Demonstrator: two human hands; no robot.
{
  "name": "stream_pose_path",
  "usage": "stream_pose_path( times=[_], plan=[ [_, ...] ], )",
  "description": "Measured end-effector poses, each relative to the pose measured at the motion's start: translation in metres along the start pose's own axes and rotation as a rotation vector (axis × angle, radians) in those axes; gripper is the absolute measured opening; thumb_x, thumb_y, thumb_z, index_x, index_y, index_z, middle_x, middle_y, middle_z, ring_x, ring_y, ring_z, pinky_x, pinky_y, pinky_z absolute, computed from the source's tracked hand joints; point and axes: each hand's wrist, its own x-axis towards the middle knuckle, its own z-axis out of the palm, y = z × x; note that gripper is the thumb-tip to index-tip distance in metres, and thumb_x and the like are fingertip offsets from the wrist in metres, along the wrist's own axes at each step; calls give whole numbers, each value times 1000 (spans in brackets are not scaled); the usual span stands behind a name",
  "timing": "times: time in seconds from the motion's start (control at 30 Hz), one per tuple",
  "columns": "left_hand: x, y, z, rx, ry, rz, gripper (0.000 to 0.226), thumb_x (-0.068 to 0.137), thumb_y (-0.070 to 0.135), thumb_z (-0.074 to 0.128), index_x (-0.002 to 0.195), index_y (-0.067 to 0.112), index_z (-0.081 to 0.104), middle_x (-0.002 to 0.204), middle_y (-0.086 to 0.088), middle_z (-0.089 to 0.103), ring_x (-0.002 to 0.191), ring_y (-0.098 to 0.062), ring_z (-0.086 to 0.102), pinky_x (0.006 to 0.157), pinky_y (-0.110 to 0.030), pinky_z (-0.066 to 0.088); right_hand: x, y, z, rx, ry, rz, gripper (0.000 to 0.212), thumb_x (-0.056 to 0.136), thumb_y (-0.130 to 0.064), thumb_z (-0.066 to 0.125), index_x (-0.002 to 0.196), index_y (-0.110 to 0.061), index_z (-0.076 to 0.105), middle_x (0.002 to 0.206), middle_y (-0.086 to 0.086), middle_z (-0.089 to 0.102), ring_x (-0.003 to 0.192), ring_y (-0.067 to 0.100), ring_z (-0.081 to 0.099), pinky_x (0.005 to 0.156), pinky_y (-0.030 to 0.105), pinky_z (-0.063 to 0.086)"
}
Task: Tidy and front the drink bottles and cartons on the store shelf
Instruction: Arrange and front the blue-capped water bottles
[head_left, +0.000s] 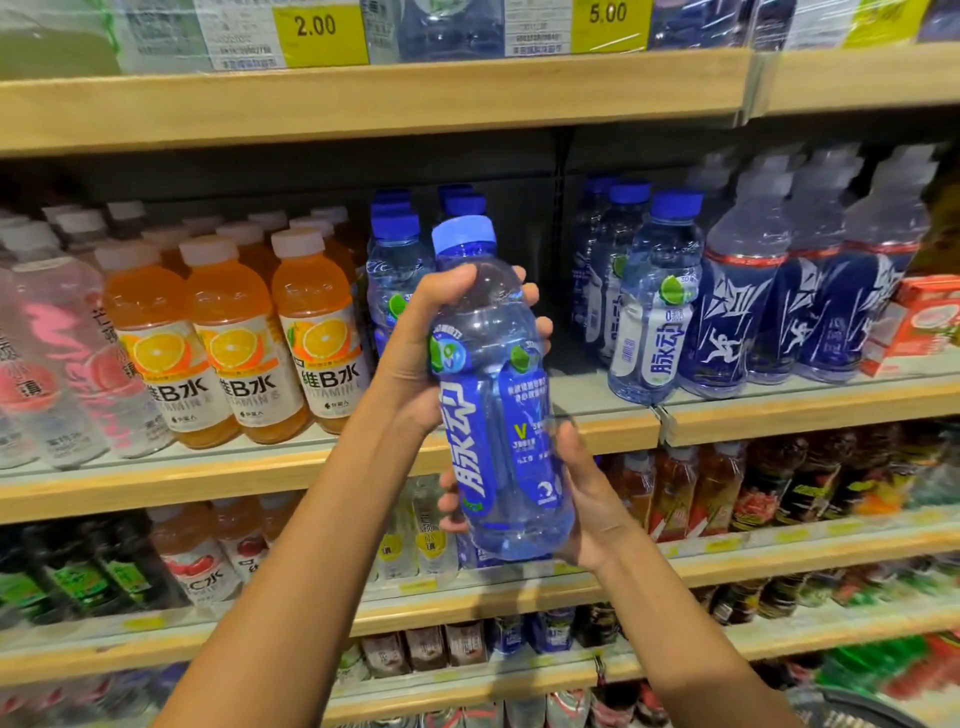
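Mid-fronting: the left hand (410, 343) grasps the blue bottle (493, 405) at its shoulder, and the right hand (592, 499) fingers (452, 501) wrap its base. Likely next: stand it label-out at the shelf (571, 400) front edge.

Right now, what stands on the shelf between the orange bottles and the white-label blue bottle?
Head view: a row of blue-capped bottles beside the orange bottles, then bare shelf up to the white-label bottle. The held bottle hides part of it.
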Motion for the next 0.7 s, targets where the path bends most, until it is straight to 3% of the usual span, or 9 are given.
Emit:
stream_pose_path(
  times=[0.1, 0.2, 0.27, 0.33, 0.43, 0.5, 0.57, 0.63, 0.7],
  plan=[
    [10, -7, -9, -64, -106, -41, 61, 53, 34, 88, 101, 5, 62, 92, -7, 64, 79, -24, 65, 84, -39, 53, 4, 0, -1, -21, 35, -4, 78, 57, -51, 86, 116, -6, 64, 102, 18, 67, 87, 29, 68, 87, 45, 53],
    [12, -14, -20, -36, -53, -45, 73, 51, 42, 89, 108, 5, 62, 101, -9, 69, 89, -25, 68, 90, -40, 53, 2, -3, -4, -94, 100, -34, 75, 59, -47, 86, 116, -5, 62, 99, 19, 67, 82, 30, 68, 80, 42, 56],
    [10, -16, -26, 79, 55, -47, 74, 53, 50, 86, 110, 7, 67, 110, -11, 70, 98, -25, 68, 88, -39, 55, 1, -4, -4, -207, 235, -77, 79, 53, -48, 88, 114, -5, 62, 100, 21, 68, 83, 33, 67, 83, 47, 55],
    [9, -17, -26, 271, 205, -30, 61, 68, 55, 75, 110, 10, 70, 107, -10, 71, 95, -23, 69, 82, -37, 56, 1, -6, -4, -333, 400, -126, 73, 49, -47, 88, 108, -11, 64, 102, 17, 70, 87, 31, 68, 85, 47, 54],
    [8, -17, -23, 482, 459, 123, 57, 85, 49, 59, 118, 3, 63, 99, -14, 62, 83, -24, 60, 73, -30, 47, -2, -11, -3, -489, 539, -209, 45, 61, -41, 81, 99, -22, 66, 96, 4, 75, 86, 19, 72, 72, 29, 57],
    [7, -18, -17, 624, 559, 220, 42, 94, 41, 53, 110, 4, 64, 91, -7, 66, 73, -12, 62, 63, -22, 47, 0, -13, -2, -619, 603, -273, 40, 67, -38, 79, 101, -23, 64, 95, -1, 74, 86, 16, 71, 69, 24, 55],
    [6, -23, -9, 710, 604, 261, 35, 97, 39, 51, 103, 8, 65, 88, -4, 70, 77, -14, 67, 67, -28, 52, 4, -12, 1, -758, 707, -334, 44, 68, -39, 82, 104, -25, 60, 93, -3, 73, 84, 13, 70, 70, 27, 54],
    [8, -29, 2, 692, 623, 287, 36, 93, 41, 59, 107, 8, 64, 100, -11, 72, 93, -24, 69, 82, -38, 55, 9, -8, 6, -906, 840, -377, 56, 65, -44, 83, 110, -23, 54, 96, -4, 69, 84, 15, 67, 71, 36, 55],
    [11, -34, 11, 669, 683, 317, 41, 83, 41, 71, 111, 13, 63, 103, -4, 72, 93, -16, 70, 80, -30, 56, 12, -2, 11, -1078, 978, -370, 72, 63, -52, 80, 121, -25, 47, 108, -5, 64, 95, 17, 63, 76, 41, 54]
  ],
)
